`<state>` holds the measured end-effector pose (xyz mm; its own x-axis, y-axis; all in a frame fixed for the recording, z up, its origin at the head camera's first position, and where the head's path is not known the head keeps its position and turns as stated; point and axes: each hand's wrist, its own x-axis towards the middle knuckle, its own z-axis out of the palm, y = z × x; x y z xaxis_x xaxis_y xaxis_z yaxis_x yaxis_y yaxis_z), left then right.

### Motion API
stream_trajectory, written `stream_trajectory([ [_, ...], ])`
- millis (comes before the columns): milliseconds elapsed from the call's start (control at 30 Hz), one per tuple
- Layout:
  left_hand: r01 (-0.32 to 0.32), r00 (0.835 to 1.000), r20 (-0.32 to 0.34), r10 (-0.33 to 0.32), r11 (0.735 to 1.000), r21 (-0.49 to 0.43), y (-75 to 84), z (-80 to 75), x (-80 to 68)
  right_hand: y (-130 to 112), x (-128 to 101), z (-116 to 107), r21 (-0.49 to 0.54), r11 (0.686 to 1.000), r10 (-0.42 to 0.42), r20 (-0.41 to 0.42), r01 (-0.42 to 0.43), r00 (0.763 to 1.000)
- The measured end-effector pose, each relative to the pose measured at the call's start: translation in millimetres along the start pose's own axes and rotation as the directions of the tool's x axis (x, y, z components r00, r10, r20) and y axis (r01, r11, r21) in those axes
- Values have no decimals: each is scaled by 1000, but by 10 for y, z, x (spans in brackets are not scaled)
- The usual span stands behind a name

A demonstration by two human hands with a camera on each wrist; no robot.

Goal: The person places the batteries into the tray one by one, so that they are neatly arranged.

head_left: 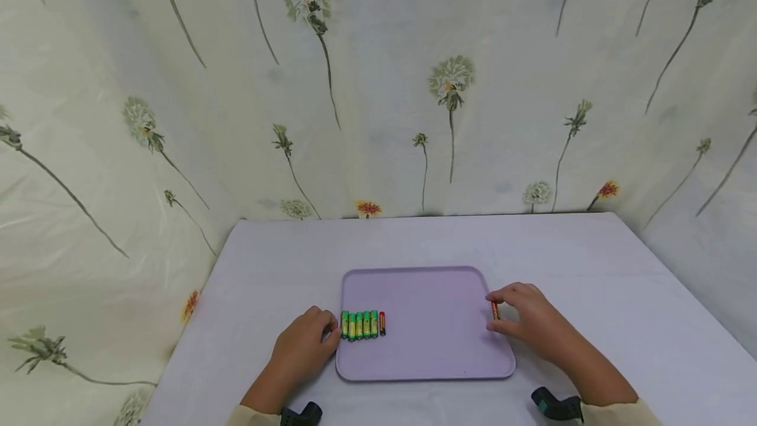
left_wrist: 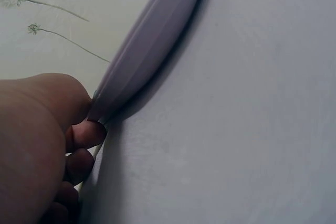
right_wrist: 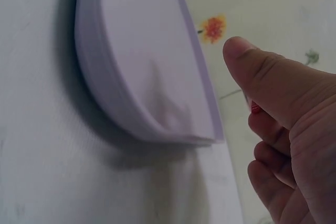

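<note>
A lavender tray (head_left: 437,324) lies on the table. Along its left side stands a row of several green batteries (head_left: 359,325), with one red battery (head_left: 382,324) at the row's right end. My left hand (head_left: 304,342) pinches the tray's left rim (left_wrist: 142,51) between thumb and finger, beside the row. Over the tray's right edge, my right hand (head_left: 532,321) holds another red battery (head_left: 495,311) between thumb and fingers. In the right wrist view, the thumb and fingers hide most of that battery, leaving only a small red part (right_wrist: 255,107) visible.
A white cloth covers the table (head_left: 284,248), whose back edge meets a flower-patterned curtain (head_left: 378,84). More of that curtain hangs at both sides. Black wrist devices (head_left: 556,405) sit at both sleeves.
</note>
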<state>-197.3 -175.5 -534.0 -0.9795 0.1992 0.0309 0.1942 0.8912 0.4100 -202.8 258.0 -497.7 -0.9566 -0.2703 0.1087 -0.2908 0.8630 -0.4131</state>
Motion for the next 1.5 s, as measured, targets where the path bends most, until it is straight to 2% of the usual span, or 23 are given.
stream_trajectory([
  [233, 5, 1000, 9, -5, 1000, 0, -13, -19, 6, -99, 107, 51, 13, 1000, -27, 19, 27, 999],
  [533, 3, 1000, 6, -3, 1000, 0, -58, 5, 20, -203, 260, 156, 50, 999, -20, 47, 18, 999],
  [733, -13, 1000, 0, 13, 1000, 2, -70, 41, 34, -203, 307, 249, 47, 997, -69, 44, 67, 997],
  [1133, -23, 1000, -8, 23, 1000, -1, -41, 30, 19, -398, 431, 309, -3, 985, -171, 56, 172, 984],
  [1300, -23, 1000, -16, 23, 1000, 2, -43, 37, 22, -478, 482, 351, 6, 977, -214, 65, 214, 975],
  [1500, -18, 1000, -11, 18, 1000, 5, -57, 41, 28, -638, 563, 417, 26, 980, -201, 86, 200, 976],
])
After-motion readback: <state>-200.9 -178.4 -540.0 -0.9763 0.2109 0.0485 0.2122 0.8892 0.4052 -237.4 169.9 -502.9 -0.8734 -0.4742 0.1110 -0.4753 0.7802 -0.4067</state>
